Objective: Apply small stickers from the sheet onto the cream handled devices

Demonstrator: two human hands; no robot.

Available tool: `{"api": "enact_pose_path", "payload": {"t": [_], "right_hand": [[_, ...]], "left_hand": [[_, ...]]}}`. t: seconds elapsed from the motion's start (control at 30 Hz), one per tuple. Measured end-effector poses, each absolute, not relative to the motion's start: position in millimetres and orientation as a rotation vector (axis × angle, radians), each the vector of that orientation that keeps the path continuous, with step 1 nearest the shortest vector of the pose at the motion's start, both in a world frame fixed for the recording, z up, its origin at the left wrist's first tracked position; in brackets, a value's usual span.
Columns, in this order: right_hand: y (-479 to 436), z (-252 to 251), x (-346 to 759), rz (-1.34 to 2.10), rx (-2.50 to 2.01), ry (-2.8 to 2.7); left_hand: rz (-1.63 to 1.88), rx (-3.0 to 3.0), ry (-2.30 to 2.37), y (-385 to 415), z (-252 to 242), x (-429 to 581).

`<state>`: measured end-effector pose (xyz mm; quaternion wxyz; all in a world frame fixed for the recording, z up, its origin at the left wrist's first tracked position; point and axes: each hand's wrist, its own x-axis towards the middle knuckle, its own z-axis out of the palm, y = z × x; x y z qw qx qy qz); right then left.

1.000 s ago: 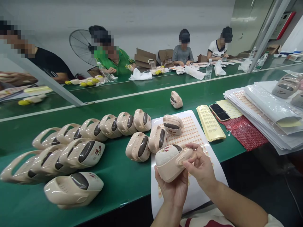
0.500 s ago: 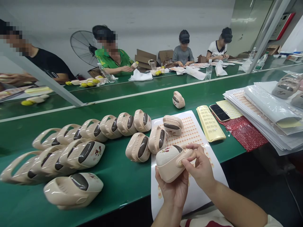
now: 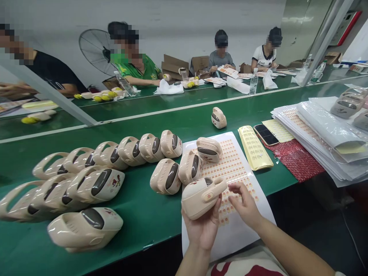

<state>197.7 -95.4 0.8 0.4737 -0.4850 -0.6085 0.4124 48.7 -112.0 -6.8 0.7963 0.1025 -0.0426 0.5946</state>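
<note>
My left hand [image 3: 201,232] cradles a beige portable speaker [image 3: 195,203] from below, its mesh front tilted up and its handle pointing right. On the round handle joint sits a small round sticker [image 3: 209,196] with an orange-red mark. Just right of the handle, my right hand [image 3: 245,207] hovers with fingers apart and nothing visible in them. Beneath both hands lies a white sheet of small orange stickers [image 3: 230,241], part of it hidden by the hands. Two like speakers, one of them a speaker with a dark window [image 3: 209,149], rest on the sheet's far left part.
Rows of beige speakers [image 3: 107,155] stand on the green table [image 3: 149,230] at left. A yellow label sheet [image 3: 255,147], a phone [image 3: 266,134], red bubble wrap [image 3: 301,159] and a paper stack [image 3: 322,153] lie at right. Several co-workers sit across the table.
My right hand has come off the handle joint and moved right, its fingers opening. The speaker in my left hand has shifted slightly left, and a sticker now shows on its joint.
</note>
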Motion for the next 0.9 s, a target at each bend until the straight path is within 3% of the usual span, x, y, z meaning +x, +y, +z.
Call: {"api": "enact_pose_path", "payload": {"t": [0.17, 0.47, 0.57, 0.73, 0.9], "right_hand": [[-116, -31, 219, 0.658, -1.119, -2.169], [-121, -48, 216, 0.329, -1.012, -2.242], [-118, -31, 217, 0.595, -1.065, -2.107], [-91, 41, 224, 1.223, -1.115, -1.61], [-74, 92, 208, 1.339, -0.962, -1.713]], "left_hand": [[1.42, 0.22, -0.07, -120, -11, 27], [1.618, 0.326, 0.081, -122, -1, 21], [1.663, 0.505, 0.376, -123, -7, 14], [1.695, 1.242, 1.117, -121, -10, 7], [1.316, 2.059, 0.993, -112, 4, 11]]}}
